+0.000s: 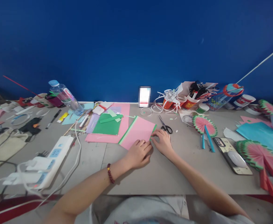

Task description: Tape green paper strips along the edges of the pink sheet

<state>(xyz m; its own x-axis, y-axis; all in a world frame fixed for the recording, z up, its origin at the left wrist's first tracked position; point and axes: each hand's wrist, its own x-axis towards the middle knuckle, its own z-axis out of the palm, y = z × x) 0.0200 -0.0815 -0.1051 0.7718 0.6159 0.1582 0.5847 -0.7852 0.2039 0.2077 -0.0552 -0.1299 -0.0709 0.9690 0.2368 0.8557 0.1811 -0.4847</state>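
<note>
Together, a person's two bare hands attended to a pink sheet (140,129) edged in green, which lay at a slant on a gray table (92,168) before a blue wall (104,46). The left hand (140,153), a beaded bracelet (110,173) at its wrist, rested with curled fingers over the sheet's near side, while the right hand (162,141) reached the green border (154,128) on the right, fingers bent toward the edge; whether either hand pinched the paper could not be told. Black scissors (166,127) lay just beyond the right hand, and a packet of green paper (107,127) sat to the sheet's left on a larger pink piece (126,109). Such edge work seemed to call for a light, even touch: the left hand steadying the sheet without dragging it, the right fingertips following the border in short presses, since thin paper looked likely to crease or buckle if pushed from one side
</note>
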